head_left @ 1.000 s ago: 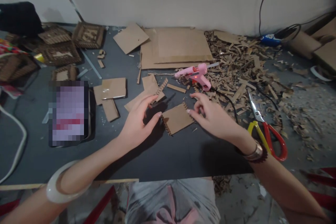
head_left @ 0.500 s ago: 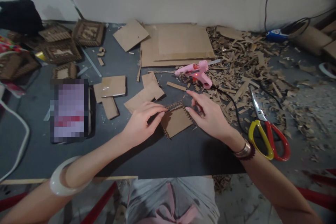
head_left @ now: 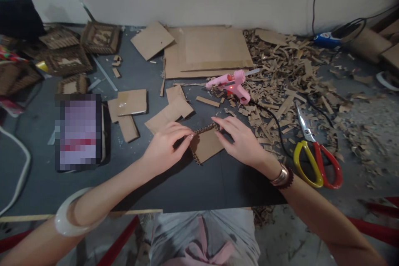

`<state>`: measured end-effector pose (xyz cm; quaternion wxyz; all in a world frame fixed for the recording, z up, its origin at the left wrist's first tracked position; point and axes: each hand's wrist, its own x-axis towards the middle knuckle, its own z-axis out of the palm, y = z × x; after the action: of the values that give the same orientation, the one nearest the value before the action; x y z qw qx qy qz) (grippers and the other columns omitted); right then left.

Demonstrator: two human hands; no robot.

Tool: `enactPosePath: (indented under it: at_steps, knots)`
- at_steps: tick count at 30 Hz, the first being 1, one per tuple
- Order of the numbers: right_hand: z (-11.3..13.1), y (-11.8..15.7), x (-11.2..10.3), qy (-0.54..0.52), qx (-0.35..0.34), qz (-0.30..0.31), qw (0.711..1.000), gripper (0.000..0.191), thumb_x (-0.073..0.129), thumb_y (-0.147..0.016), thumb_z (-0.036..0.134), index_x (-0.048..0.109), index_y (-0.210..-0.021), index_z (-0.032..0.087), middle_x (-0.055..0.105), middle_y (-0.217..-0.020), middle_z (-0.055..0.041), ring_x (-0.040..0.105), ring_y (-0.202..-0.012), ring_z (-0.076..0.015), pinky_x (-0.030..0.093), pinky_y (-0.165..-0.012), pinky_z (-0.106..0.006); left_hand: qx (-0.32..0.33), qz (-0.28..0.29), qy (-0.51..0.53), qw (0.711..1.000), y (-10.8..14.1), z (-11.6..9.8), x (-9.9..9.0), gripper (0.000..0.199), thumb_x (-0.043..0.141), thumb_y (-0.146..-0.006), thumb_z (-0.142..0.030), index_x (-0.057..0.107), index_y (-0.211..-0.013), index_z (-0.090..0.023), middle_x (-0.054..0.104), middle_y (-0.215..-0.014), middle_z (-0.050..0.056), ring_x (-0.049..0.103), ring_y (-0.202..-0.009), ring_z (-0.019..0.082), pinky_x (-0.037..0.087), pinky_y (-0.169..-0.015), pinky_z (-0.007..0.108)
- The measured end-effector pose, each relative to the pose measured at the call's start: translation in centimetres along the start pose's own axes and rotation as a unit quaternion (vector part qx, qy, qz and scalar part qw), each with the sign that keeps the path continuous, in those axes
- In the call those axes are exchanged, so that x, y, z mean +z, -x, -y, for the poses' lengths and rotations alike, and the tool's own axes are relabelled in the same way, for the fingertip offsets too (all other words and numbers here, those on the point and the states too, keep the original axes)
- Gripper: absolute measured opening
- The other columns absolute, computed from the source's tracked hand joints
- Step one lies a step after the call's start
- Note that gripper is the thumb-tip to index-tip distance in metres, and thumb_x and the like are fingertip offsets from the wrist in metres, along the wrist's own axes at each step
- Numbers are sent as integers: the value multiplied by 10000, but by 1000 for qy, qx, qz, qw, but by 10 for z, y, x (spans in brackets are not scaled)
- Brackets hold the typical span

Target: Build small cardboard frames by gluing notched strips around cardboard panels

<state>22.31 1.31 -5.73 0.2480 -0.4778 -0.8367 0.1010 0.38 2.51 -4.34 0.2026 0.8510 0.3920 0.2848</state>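
A small square cardboard piece (head_left: pixel 207 146) lies on the dark table in front of me, edged with a corrugated cardboard strip (head_left: pixel 204 129) on its far and left sides. At the far left corner, my left hand (head_left: pixel 166 145) pinches the strip between thumb and fingers. Opposite it, my right hand (head_left: pixel 241 139) is closed on the strip near the far right corner and covers the square's right side. Beyond my hands rests a pink hot glue gun (head_left: pixel 229 84) with a small light glowing on it.
Scissors (head_left: pixel 318 162) with yellow and red handles lie right of my right arm. Cardboard scraps (head_left: pixel 286 75) spread over the back right. Flat cardboard sheets (head_left: pixel 215 48) are at the back. Several corrugated frames (head_left: pixel 67 60) and a blurred-out phone (head_left: pixel 79 131) sit at left.
My right hand has moved left and its fingers have closed onto the strip at the far right corner. My left hand keeps its pinch in nearly the same place.
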Motion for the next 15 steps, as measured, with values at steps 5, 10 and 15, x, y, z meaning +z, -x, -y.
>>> enactPosePath:
  at_steps: [5,10,15]
  knots:
    - [1,0,0,7,3,8,1000,325,393,-900,191,517,-1198,165,615,-908,-91,591,-880,-202,521,-736,-334,-4,-2,0,1000,0,-1,0,212,474,-891,-219,666,-853,-137,713,-859,79,630,-825,183,528,-756,330]
    - [2,0,0,18,-8,4,1000,326,397,-897,179,525,-1194,141,612,-895,-91,591,-852,-197,523,-722,-325,5,-1,-6,1000,1,-1,1,194,485,-887,-204,660,-868,-123,711,-867,87,628,-834,187,524,-763,326]
    - [2,1,1,20,-9,6,1000,326,396,-893,173,527,-1192,172,609,-893,-77,589,-853,-186,521,-707,-307,4,2,-2,1000,1,-1,2,183,488,-885,-203,652,-892,-122,708,-891,90,629,-852,191,524,-772,325]
